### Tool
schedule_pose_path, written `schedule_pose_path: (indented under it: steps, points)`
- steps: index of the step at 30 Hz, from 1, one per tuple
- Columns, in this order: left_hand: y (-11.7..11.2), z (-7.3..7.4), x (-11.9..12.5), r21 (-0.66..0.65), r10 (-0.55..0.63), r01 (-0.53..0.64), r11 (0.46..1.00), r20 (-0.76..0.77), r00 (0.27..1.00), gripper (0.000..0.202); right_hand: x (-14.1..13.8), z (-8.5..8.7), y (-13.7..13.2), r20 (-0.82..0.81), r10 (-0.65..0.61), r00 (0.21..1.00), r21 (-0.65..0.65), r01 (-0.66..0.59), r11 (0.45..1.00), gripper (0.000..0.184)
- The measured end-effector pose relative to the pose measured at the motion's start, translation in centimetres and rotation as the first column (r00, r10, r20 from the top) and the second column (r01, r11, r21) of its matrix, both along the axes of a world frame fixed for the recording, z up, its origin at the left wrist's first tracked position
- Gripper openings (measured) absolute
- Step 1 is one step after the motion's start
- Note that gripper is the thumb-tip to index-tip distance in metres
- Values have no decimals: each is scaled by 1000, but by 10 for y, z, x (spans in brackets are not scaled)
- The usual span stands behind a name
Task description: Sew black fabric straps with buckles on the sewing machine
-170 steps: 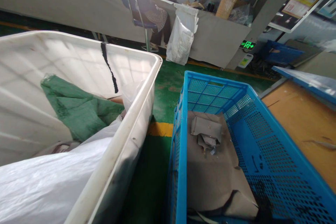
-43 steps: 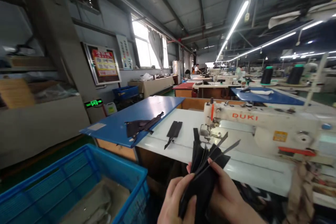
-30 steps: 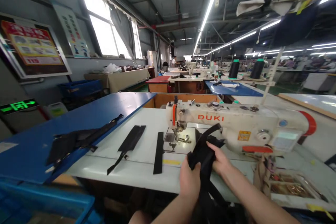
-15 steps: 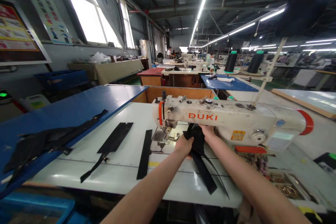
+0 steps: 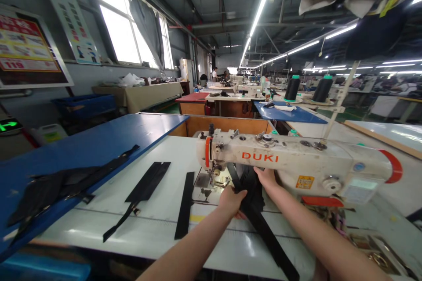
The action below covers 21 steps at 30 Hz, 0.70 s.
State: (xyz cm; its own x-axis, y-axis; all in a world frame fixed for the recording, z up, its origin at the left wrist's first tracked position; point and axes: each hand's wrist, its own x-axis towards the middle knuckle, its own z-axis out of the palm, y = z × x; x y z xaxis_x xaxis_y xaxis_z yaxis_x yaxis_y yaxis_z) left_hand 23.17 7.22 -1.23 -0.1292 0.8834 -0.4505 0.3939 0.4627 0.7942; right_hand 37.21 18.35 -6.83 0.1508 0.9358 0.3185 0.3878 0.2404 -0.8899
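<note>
My left hand (image 5: 232, 199) pinches a black fabric piece (image 5: 252, 184) between thumb and fingers, just in front of the needle area. My right hand (image 5: 266, 179) grips the far right side of the same piece under the machine's arm; some of its fingers are hidden by the cloth. A long black strap (image 5: 273, 237) hangs from the fabric toward the table's front edge. The white sewing machine (image 5: 290, 162) stands right behind both hands, and its presser foot (image 5: 221, 181) is left of the fabric, apart from it.
On the pale table (image 5: 148, 228) lie a black strip (image 5: 184, 206) and a flat black piece with a narrow tail (image 5: 148, 182). More black pieces (image 5: 62, 189) rest on the blue table (image 5: 99, 140) at left. A parts tray (image 5: 379, 250) sits at right. Thread cones (image 5: 292, 88) stand behind.
The fabric has been turned and spread out under the machine's arm, and its strap now reaches farther toward the front right. Both hands stay on it. The whole view has tilted slightly upward.
</note>
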Motion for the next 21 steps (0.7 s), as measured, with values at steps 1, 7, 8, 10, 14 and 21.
schedule_pose_path:
  steps: [1, 7, 8, 10, 14, 21]
  points:
    - [-2, 0, 0, 9, 19, -20, 1000, 6, 1000, 38, 0, 1, -4, 20, 12, 1000, 5, -13, 1000, 48]
    - [-11, 1, -4, 140, 101, -106, 984, 41, 994, 47, -15, 7, -31, 202, 318, 926, 34, -331, 943, 37]
    - [-11, 2, -5, 160, 105, -110, 981, 40, 994, 43, -18, 8, -34, 241, 388, 890, 31, -406, 913, 31]
    - [-11, 4, -9, 191, 105, -109, 975, 29, 994, 26, -22, 12, -37, 316, 501, 806, 14, -532, 847, 20]
    - [-7, 7, -14, 231, 97, -99, 968, 19, 995, 14, -18, 20, -40, 404, 582, 705, -20, -630, 777, 23]
    - [3, 8, -16, 262, 105, -127, 957, 98, 990, 21, 1, 26, -51, 387, 581, 716, -52, -612, 789, 20]
